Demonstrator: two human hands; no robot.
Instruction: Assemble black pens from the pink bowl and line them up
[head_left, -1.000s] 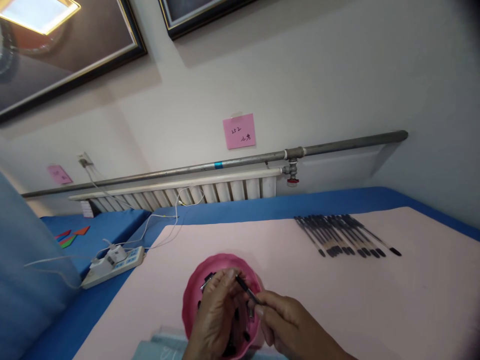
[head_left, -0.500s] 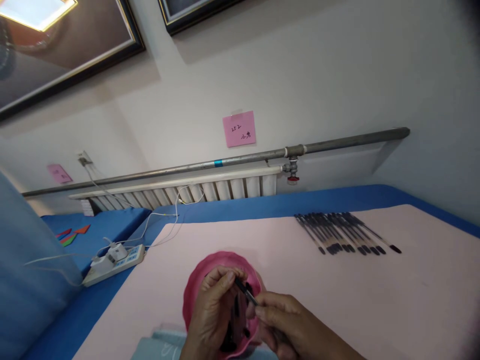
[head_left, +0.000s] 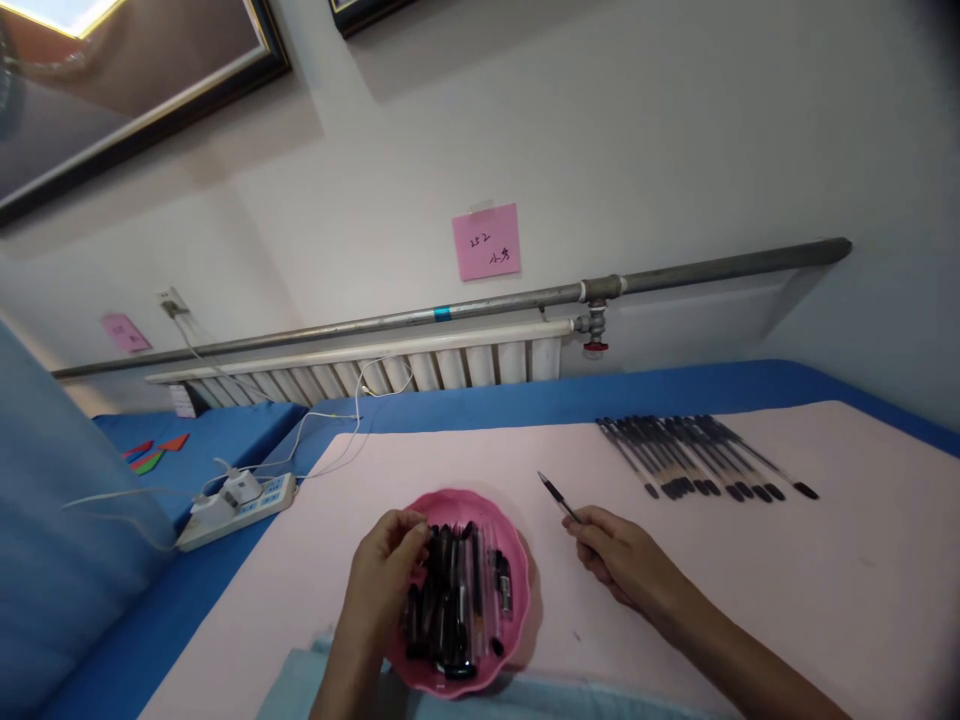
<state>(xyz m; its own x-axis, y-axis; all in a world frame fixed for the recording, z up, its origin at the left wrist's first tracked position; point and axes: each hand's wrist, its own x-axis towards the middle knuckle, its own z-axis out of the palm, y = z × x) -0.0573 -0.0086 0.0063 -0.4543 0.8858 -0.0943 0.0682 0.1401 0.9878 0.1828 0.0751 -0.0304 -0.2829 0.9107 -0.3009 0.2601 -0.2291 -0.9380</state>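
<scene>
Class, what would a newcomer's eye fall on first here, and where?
Probably the pink bowl of pens, low in the middle, the left hand over its left edge. To its right, the right hand holds a pen; farther back lies a dark pen row.

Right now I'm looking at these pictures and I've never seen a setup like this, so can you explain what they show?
There's no machine here, just a person's two bare hands. All the pictures come from one camera worn on the head, looking forward and down. A pink sheet lies over the blue surface. On it sit a pink bowl of pens and slim parts, and, farther right, a row of dark pens. The right hand holds one pen, tip pointing away. The left hand is at the bowl's left side; whether it's pinching something, I can't tell.
</scene>
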